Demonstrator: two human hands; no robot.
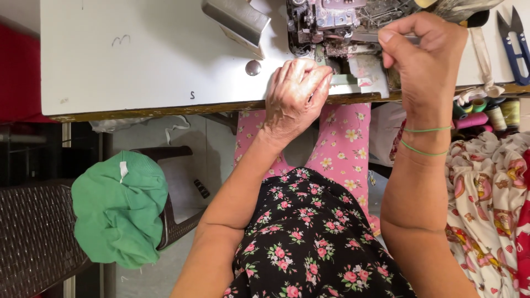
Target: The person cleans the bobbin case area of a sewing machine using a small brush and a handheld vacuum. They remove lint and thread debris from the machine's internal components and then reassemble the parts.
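My left hand [295, 95] rests knuckles-up at the front edge of the white sewing table [138, 55], fingers curled against the machine's plate; whether it holds anything is hidden. My right hand [426, 60] is raised in front of the grey overlock sewing machine [337, 25], thumb and forefinger pinched together near a metal part, perhaps on a thread too thin to see. Green thread bands circle that wrist. Pink flowered fabric [345, 143] hangs down from the table edge over my lap.
Blue thread snips [516, 47] lie on the table at the far right. Thread spools [488, 113] sit under the table edge. A printed cloth pile [491, 198] lies on the right. A green garment [118, 207] drapes a dark chair on the left.
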